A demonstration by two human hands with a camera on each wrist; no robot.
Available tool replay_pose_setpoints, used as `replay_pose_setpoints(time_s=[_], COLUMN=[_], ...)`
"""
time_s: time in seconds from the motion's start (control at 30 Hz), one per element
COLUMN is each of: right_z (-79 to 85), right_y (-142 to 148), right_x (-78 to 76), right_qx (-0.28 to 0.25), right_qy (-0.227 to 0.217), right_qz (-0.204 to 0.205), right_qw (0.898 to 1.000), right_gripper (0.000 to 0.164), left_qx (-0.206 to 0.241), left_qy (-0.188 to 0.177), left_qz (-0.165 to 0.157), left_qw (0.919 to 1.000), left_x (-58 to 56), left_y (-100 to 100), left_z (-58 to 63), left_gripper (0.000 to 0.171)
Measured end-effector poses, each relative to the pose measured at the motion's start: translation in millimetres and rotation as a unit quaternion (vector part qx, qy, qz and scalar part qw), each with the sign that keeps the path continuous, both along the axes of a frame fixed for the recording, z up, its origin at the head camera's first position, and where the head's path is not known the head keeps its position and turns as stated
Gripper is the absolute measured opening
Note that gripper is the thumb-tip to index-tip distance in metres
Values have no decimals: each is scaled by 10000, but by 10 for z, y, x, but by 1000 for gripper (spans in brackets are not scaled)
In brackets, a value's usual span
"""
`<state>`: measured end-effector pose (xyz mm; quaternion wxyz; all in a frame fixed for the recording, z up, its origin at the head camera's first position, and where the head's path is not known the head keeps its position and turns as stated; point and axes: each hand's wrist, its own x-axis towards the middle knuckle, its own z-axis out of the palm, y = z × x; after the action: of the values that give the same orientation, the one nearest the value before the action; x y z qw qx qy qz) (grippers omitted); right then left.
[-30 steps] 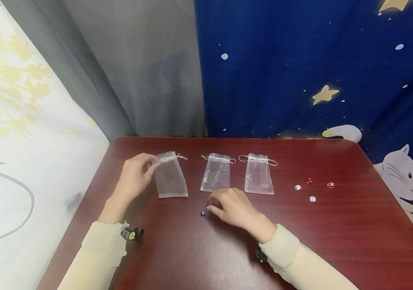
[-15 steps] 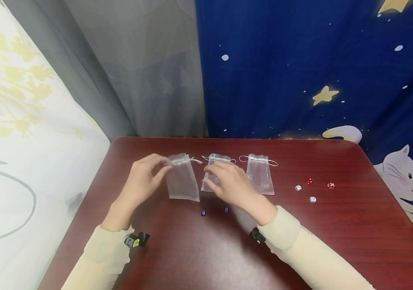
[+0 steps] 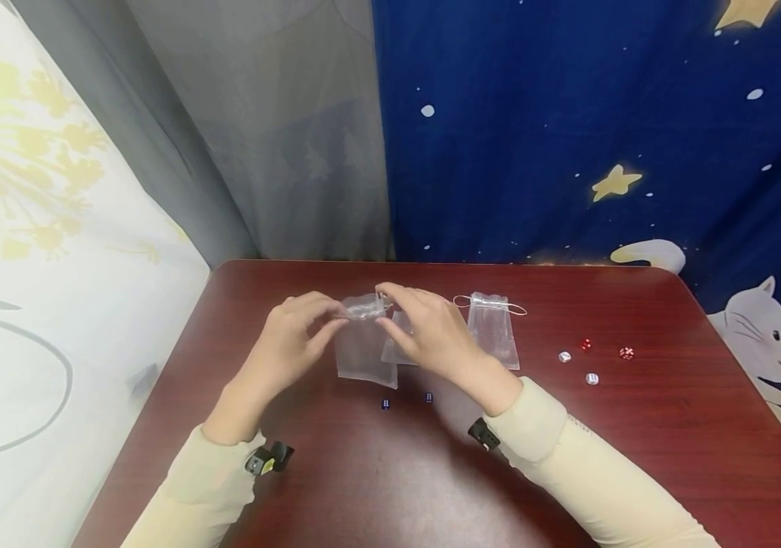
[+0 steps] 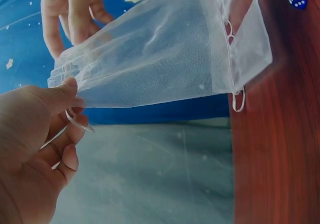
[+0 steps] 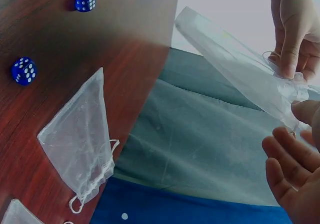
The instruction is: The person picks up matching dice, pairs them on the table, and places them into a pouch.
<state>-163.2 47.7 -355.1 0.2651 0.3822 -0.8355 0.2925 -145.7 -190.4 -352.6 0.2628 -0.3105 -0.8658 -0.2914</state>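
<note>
A: What's the biggest thing there?
B: The dark red counter, which hasn't shifted since a second ago.
A: And the hands?
B: Both have moved. The left hand has come further right, its thumb and fingers pinching one side of the gathered top of a sheer bag. The right hand was low over the counter a second ago, then above the middle bag; now it pinches the other side of that same top.
A: So where's the held bag?
B: Between the hands, its top raised off the counter. Seen from the head, it now overlaps the middle bag, where a gap showed earlier. I can't tell whether its bottom edge touches down.
A: The other bags?
B: Lying as they were; the right-hand bag is beside the middle one, which the right hand partly hides.
A: Smallest last?
B: Two blue dice, both uncovered now, where only one showed clearly a second ago. Off to the right, the red dice and pale dice haven't moved
</note>
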Motion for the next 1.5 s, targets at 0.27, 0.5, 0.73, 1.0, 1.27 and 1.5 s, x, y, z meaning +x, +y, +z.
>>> replay_pose_setpoints(time_s=[0.27, 0.5, 0.73, 1.0, 1.27, 1.5], right_z=[37, 48, -15, -113, -249, -373], right_y=[60, 199, 266, 327, 353, 333], right_x=[-11, -10, -20, 3, 40, 80], right_qx=[11, 249, -12, -411, -488, -225], right_qy=[240, 185, 345, 220, 57, -97], right_qz=[420, 579, 821, 737, 392, 644], right_qw=[9988, 9978, 9960, 9962, 9980, 9976], right_gripper=[13, 12, 17, 21, 24, 14], left_qx=[40, -168, -260, -255, -176, -199], left_qy=[214, 141, 310, 464, 512, 517], left_qz=[-187, -335, -521, -494, -506, -489], left_qw=[9996, 9992, 9978, 9974, 9973, 9973], left_x=[27, 45, 30, 32, 11, 0], left_y=[79, 85, 91, 46, 16, 6], left_z=[40, 41, 49, 64, 35, 35], left_gripper=[15, 12, 10, 14, 15, 15])
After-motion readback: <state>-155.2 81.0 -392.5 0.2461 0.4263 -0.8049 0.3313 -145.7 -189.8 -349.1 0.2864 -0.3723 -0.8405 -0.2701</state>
